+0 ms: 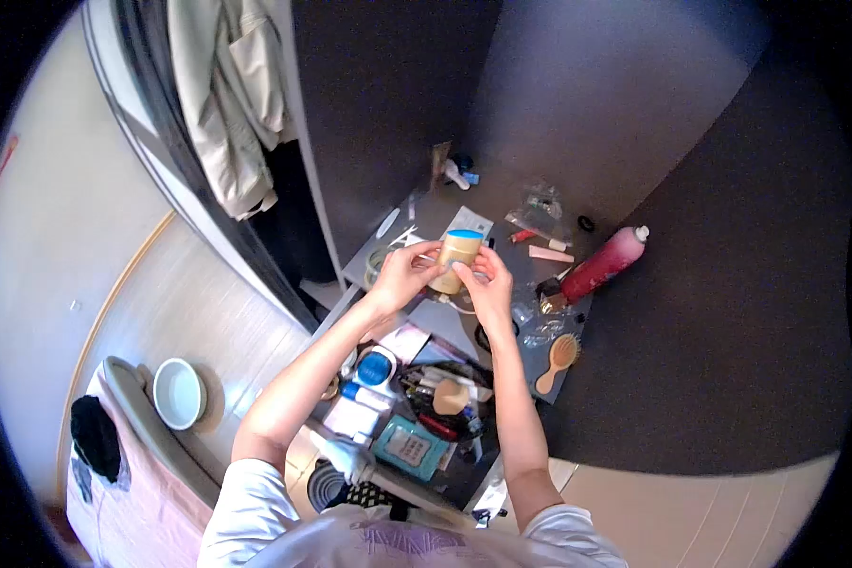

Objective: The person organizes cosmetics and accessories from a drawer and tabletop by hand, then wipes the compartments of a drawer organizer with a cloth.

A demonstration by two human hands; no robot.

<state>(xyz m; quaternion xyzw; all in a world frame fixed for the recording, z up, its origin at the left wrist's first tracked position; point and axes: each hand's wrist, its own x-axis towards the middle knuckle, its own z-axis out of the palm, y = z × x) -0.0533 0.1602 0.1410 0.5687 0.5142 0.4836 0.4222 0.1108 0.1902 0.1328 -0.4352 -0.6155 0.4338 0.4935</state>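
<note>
Both hands are raised over the dresser top, gripping a small flat gold bottle (460,248) with a blue end facing up. My left hand (404,276) pinches its left side. My right hand (488,289) holds the other side, thumb across the front. I cannot read any label. Beneath and behind the bottle lie a pale card-like packet (470,220) and thin white sticks. An open drawer below my forearms holds a round blue-lidded jar (375,368), a teal wipes pack (410,448) and a dark mesh pouch of cosmetics (435,402).
Right of my hands, a tall pink spray can (604,265) stands near a wooden hairbrush (560,363), a pink tube (551,254) and clear plastic bags (542,204). A dark panel (388,114) rises behind. At left are hanging clothes (222,104) and a pale basin (179,393).
</note>
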